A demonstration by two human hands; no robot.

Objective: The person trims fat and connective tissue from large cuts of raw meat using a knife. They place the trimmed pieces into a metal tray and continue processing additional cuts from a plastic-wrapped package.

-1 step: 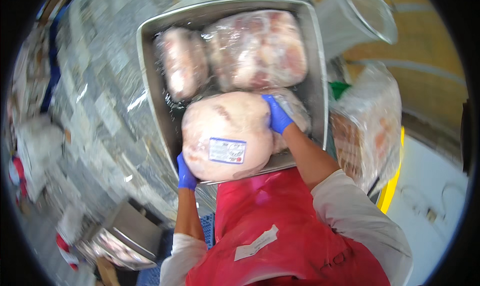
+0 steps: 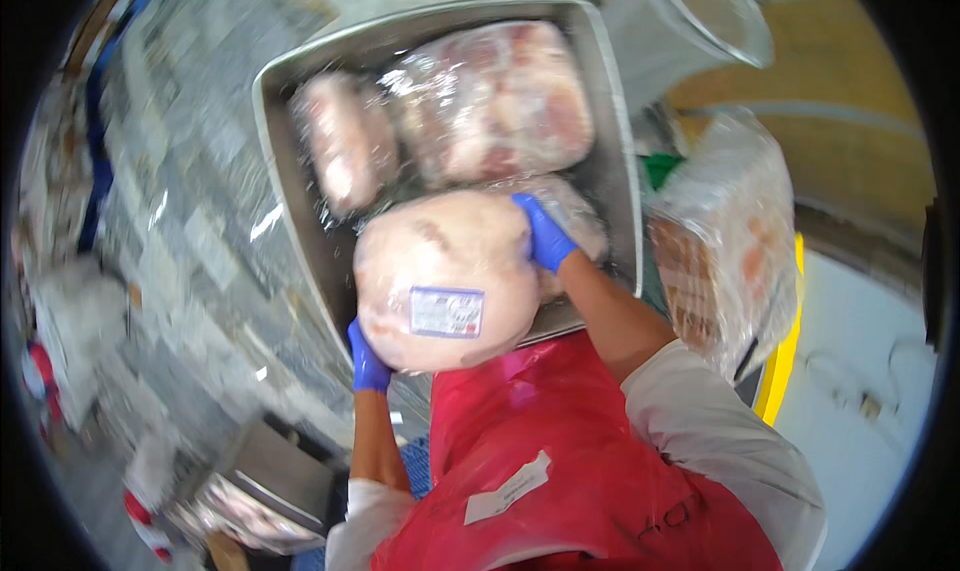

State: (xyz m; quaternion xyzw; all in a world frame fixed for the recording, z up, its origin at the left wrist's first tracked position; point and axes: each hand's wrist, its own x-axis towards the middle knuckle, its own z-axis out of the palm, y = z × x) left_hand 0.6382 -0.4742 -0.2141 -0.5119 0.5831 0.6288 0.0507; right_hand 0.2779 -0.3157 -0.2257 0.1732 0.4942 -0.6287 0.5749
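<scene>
A big pale cut of meat, plastic-wrapped and bearing a white label with a blue border, is held between my two blue-gloved hands. My left hand grips its lower left edge; my right hand presses its upper right side. The cut lies over the near part of a deep metal tub. Behind it in the tub are a wide wrapped block of meat and a narrower wrapped piece. Another wrapped piece is partly hidden by my right hand and the cut. Some fingertips are hidden.
Right of the tub stands a plastic-covered stack beside a yellow edge. A clear-lined round bin is at the far right. At lower left is another metal container with meat. Grey patterned flooring spreads leftward.
The tub and its contents sit slightly farther left in the view. The cut stays in both hands, a little lower and nearer to me against the tub.
</scene>
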